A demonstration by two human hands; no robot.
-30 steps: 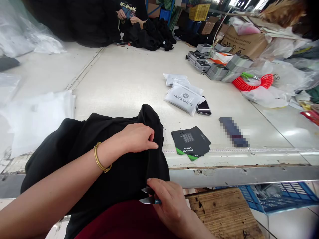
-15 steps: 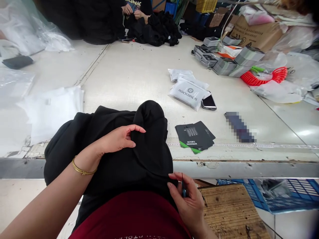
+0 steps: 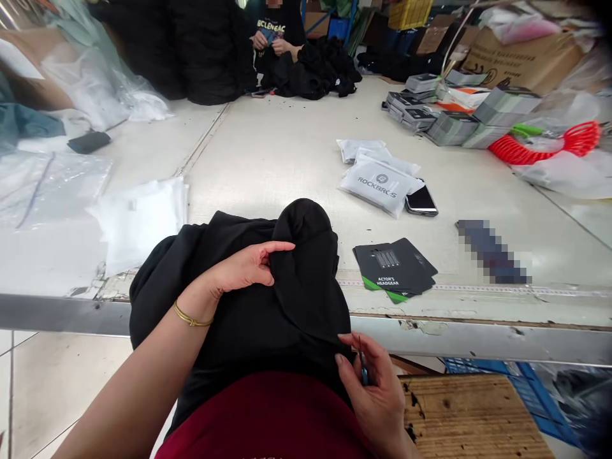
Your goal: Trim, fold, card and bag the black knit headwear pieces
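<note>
A black fabric garment (image 3: 268,299) hangs over the table's front edge onto my lap. My left hand (image 3: 248,268), with a gold bangle on the wrist, pinches a fold on top of it. Lower right, my right hand (image 3: 373,395) holds small blue-handled thread snips (image 3: 363,366) and touches the garment's lower edge with its fingertips. Black cards printed "ACTOR'S HEADGEAR" (image 3: 394,268) lie just to the right of the garment.
White "ROCKBROS" pouches (image 3: 377,182) and a phone (image 3: 421,201) lie mid-table. Stacked cards (image 3: 449,124), a red coiled hose (image 3: 540,146) and cardboard boxes sit at the right. White bags (image 3: 138,217) lie left. Another person handles black fabric (image 3: 310,70) at the far end. A wooden stool (image 3: 468,414) stands lower right.
My left hand shifted from a closed pinch to gripping a fold with the index finger stretched out. My right hand turned the snips upright at the garment's edge. The view tilted up.
</note>
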